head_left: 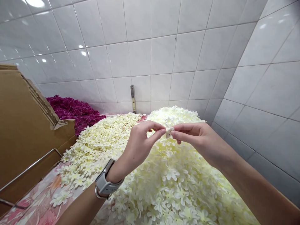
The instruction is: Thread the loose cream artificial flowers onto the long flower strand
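Observation:
A small white artificial flower (169,130) is pinched between my two hands, above a big heap of loose flowers. My left hand (146,136), closed in a pinch of thumb and fingertips, grips the flower from the left. From the right, my right hand (195,132) pinches the same flower with thumb and forefinger. Some of its petals are covered by my fingertips. Below both hands lies the large heap of pale white-yellow flowers (178,184). Another pile of smaller cream flowers (100,140) spreads to the left of it.
A cardboard box (25,125) stands at the left, with a bent metal rod (32,168) before it. Purple flowers (77,111) are piled behind it. A floral cloth (44,200) covers the surface. Tiled walls (161,56) close off the back and right; a metal bracket (133,99) stands against the back.

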A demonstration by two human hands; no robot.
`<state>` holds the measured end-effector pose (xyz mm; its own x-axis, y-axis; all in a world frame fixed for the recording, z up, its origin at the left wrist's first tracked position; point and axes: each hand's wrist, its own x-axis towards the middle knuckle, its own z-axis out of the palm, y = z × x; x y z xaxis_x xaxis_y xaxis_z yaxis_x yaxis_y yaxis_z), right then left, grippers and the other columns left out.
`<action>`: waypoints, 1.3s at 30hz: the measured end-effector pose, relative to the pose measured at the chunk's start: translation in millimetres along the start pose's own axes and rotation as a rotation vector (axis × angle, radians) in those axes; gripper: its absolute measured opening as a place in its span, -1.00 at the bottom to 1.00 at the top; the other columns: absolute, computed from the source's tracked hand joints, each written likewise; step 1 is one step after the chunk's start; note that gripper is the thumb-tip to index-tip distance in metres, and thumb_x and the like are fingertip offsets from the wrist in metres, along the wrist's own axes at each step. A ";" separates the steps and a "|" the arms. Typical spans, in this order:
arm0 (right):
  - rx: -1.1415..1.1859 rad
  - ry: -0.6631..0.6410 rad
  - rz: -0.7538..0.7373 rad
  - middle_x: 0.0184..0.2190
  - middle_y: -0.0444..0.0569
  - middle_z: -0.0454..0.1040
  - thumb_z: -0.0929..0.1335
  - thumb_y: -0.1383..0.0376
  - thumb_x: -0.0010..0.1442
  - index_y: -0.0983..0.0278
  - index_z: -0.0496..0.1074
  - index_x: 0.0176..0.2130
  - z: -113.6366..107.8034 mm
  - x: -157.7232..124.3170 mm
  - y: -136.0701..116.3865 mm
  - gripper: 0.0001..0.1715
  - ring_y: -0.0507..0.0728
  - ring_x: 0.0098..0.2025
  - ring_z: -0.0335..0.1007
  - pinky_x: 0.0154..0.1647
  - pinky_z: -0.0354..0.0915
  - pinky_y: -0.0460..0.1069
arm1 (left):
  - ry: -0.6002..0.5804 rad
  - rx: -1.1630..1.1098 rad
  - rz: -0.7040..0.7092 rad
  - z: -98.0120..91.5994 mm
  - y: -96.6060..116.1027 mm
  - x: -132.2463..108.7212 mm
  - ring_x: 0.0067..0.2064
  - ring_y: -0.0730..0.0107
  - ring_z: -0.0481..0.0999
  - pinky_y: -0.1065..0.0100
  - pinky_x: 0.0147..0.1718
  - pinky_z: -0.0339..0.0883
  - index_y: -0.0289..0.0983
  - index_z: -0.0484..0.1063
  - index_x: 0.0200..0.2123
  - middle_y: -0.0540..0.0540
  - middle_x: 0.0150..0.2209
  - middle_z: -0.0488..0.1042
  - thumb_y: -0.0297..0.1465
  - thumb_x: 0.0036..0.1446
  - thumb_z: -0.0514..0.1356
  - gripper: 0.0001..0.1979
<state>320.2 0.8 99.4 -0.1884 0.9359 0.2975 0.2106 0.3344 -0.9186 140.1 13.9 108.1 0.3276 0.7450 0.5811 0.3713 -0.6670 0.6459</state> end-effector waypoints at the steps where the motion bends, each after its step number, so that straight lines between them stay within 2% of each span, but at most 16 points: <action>1: -0.009 -0.008 0.003 -0.47 -0.09 0.44 0.46 0.09 0.02 0.23 0.54 -0.46 -0.3 -0.1 -1.1 -0.75 0.06 -0.39 0.28 -0.38 0.22 -0.06 | 0.001 0.013 0.000 -0.2 0.0 0.2 -0.33 0.37 0.51 0.37 -0.27 0.33 -0.25 0.50 -0.44 -0.02 -0.38 0.58 -0.40 0.11 0.20 -0.89; 6: 0.028 0.048 0.004 -0.51 -0.09 0.43 0.50 0.09 -0.07 0.24 0.52 -0.49 -0.1 0.5 -1.2 -0.73 0.09 -0.40 0.31 -0.40 0.23 -0.05 | -0.043 -0.028 -0.028 1.3 -0.9 0.8 -0.31 0.37 0.50 0.36 -0.26 0.32 -0.26 0.47 -0.43 -0.04 -0.38 0.55 -0.39 0.15 0.16 -0.86; 8: 0.047 0.056 0.009 -0.52 -0.09 0.43 0.51 0.09 -0.09 0.24 0.52 -0.52 -0.3 1.1 0.4 -0.72 0.08 -0.41 0.31 -0.40 0.23 -0.06 | -0.066 -0.148 -0.096 1.3 -1.2 1.3 -0.27 0.37 0.51 0.37 -0.25 0.34 -0.27 0.48 -0.36 -0.06 -0.32 0.55 -0.36 0.13 0.18 -0.88; 10: 0.070 0.053 0.013 -0.54 -0.10 0.41 0.52 0.08 -0.11 0.24 0.51 -0.53 -0.8 1.6 1.5 -0.71 0.07 -0.42 0.30 -0.41 0.22 -0.06 | -0.119 -0.306 -0.178 0.4 -1.3 2.0 -0.23 0.35 0.53 0.36 -0.24 0.37 -0.27 0.49 -0.25 -0.08 -0.25 0.56 -0.32 0.08 0.23 -0.81; 13: 0.103 0.043 0.022 -0.56 -0.12 0.38 0.54 0.09 -0.14 0.25 0.47 -0.54 -1.5 2.0 1.4 -0.68 0.05 -0.45 0.27 -0.44 0.20 -0.07 | -0.208 -0.459 -0.255 -1.3 -1.4 2.6 -0.21 0.32 0.53 0.34 -0.22 0.38 -0.27 0.51 -0.26 -0.09 -0.26 0.57 -0.29 0.02 0.28 -0.78; 15: 0.091 0.032 0.016 -0.55 -0.12 0.38 0.53 0.08 -0.12 0.26 0.46 -0.53 -1.8 1.8 0.4 -0.67 0.04 -0.45 0.26 -0.45 0.20 -0.08 | -0.197 -0.490 -0.289 -1.6 -2.1 3.2 -0.23 0.35 0.53 0.36 -0.22 0.38 -0.28 0.53 -0.33 -0.07 -0.30 0.57 -0.29 0.01 0.29 -0.81; 17: 0.033 0.053 -0.015 -0.54 -0.11 0.39 0.48 0.05 -0.04 0.26 0.47 -0.51 -1.6 1.3 -0.2 -0.67 0.05 -0.45 0.26 -0.45 0.20 -0.07 | -0.128 -0.510 -0.329 -1.4 -3.7 4.1 -0.24 0.39 0.53 0.38 -0.21 0.38 -0.28 0.53 -0.31 -0.05 -0.30 0.57 -0.32 -0.01 0.31 -0.81; 20: -0.150 0.244 -0.114 -0.50 -0.08 0.44 0.41 0.06 0.05 0.24 0.51 -0.35 0.4 0.6 1.6 -0.70 0.08 -0.46 0.29 -0.45 0.20 -0.04 | -0.047 -0.521 -0.370 -0.5 -7.1 5.9 -0.21 0.39 0.53 0.37 -0.17 0.39 -0.27 0.53 -0.27 -0.06 -0.27 0.58 -0.35 -0.07 0.35 -0.76; 23: -0.403 0.433 -0.245 -0.38 -0.05 0.48 0.38 0.10 0.10 0.25 0.46 -0.16 4.2 0.3 4.2 -0.65 0.11 -0.41 0.33 -0.43 0.21 -0.01 | -0.036 -0.513 -0.357 1.0 -9.6 6.6 -0.20 0.37 0.53 0.34 -0.15 0.40 -0.28 0.52 -0.28 -0.06 -0.26 0.57 -0.35 -0.12 0.38 -0.72; 24: -0.457 0.432 -0.275 -0.34 -0.04 0.48 0.36 0.11 0.13 0.25 0.45 -0.17 5.3 0.1 4.2 -0.68 0.12 -0.38 0.34 -0.43 0.20 -0.02 | -0.030 -0.508 -0.340 1.8 -9.9 6.4 -0.20 0.37 0.52 0.34 -0.15 0.40 -0.29 0.51 -0.29 -0.06 -0.28 0.56 -0.35 -0.13 0.38 -0.72; 26: -0.459 0.318 -0.285 -0.30 -0.04 0.48 0.32 0.08 0.18 0.24 0.47 -0.27 6.5 -0.4 2.3 -0.71 0.12 -0.34 0.34 -0.46 0.18 -0.04 | -0.015 -0.501 -0.298 3.6 -9.8 5.5 -0.22 0.38 0.52 0.33 -0.16 0.41 -0.30 0.48 -0.33 -0.04 -0.32 0.53 -0.34 -0.15 0.39 -0.72; 28: -0.374 0.142 -0.220 -0.33 -0.06 0.49 0.31 0.05 0.20 0.23 0.49 -0.34 6.0 -1.2 -1.0 -0.67 0.11 -0.35 0.34 -0.47 0.17 -0.05 | -0.018 -0.504 -0.253 5.5 -9.0 4.3 -0.26 0.40 0.51 0.34 -0.18 0.42 -0.32 0.44 -0.38 -0.02 -0.36 0.49 -0.34 -0.15 0.39 -0.73; 30: -0.267 0.033 -0.144 -0.35 -0.06 0.50 0.33 0.03 0.17 0.23 0.51 -0.37 4.3 -1.9 -3.5 -0.65 0.11 -0.36 0.35 -0.46 0.18 -0.05 | -0.032 -0.506 -0.218 6.9 -8.1 3.1 -0.29 0.43 0.50 0.36 -0.21 0.43 -0.32 0.42 -0.40 -0.01 -0.37 0.47 -0.35 -0.15 0.39 -0.74; 34: -0.098 0.023 -0.080 -0.40 -0.07 0.49 0.42 0.01 0.06 0.23 0.53 -0.45 1.4 -1.9 -3.6 -0.66 0.10 -0.36 0.34 -0.40 0.21 -0.07 | -0.036 -0.518 -0.197 7.8 -6.7 1.7 -0.30 0.46 0.49 0.39 -0.23 0.43 -0.32 0.40 -0.39 0.00 -0.38 0.45 -0.39 -0.12 0.37 -0.77; 39: 0.005 0.027 -0.047 -0.49 -0.11 0.44 0.47 0.09 0.00 0.23 0.52 -0.50 1.4 -0.2 -0.9 -0.74 0.05 -0.40 0.30 -0.41 0.20 -0.10 | -0.071 -0.605 -0.280 6.3 -5.1 1.9 -0.30 0.47 0.50 0.42 -0.25 0.41 -0.32 0.42 -0.35 0.01 -0.38 0.46 -0.43 -0.12 0.37 -0.76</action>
<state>318.7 0.1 99.9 -0.1722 0.9219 0.3471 0.1975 0.3775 -0.9047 144.3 18.7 102.8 0.3533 0.8752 0.3305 -0.0947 -0.3180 0.9433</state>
